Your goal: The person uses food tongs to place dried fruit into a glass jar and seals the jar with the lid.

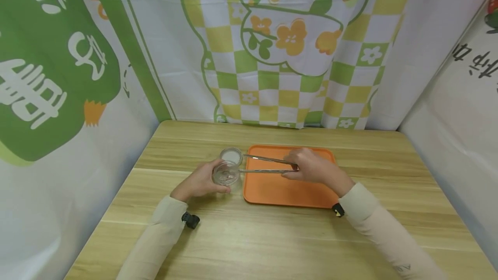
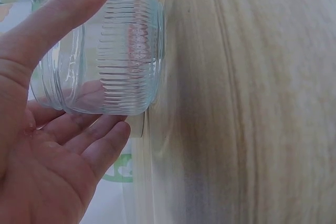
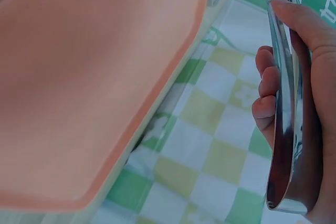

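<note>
My left hand holds a clear glass jar, thumb on one side and fingers on the other. In the left wrist view the jar shows a ribbed wall, with its base close to the wooden surface; a faint reddish patch shows through it, and I cannot tell what that is. My right hand grips metal tongs over the tray, their two arms spread apart. One tip reaches the jar's rim; the other is near a round lid behind the jar. Nothing shows between the tips.
An orange tray lies on the wooden table, just right of the jar. Patterned curtains hang along the table's back edge, and printed cloth hangs at both sides.
</note>
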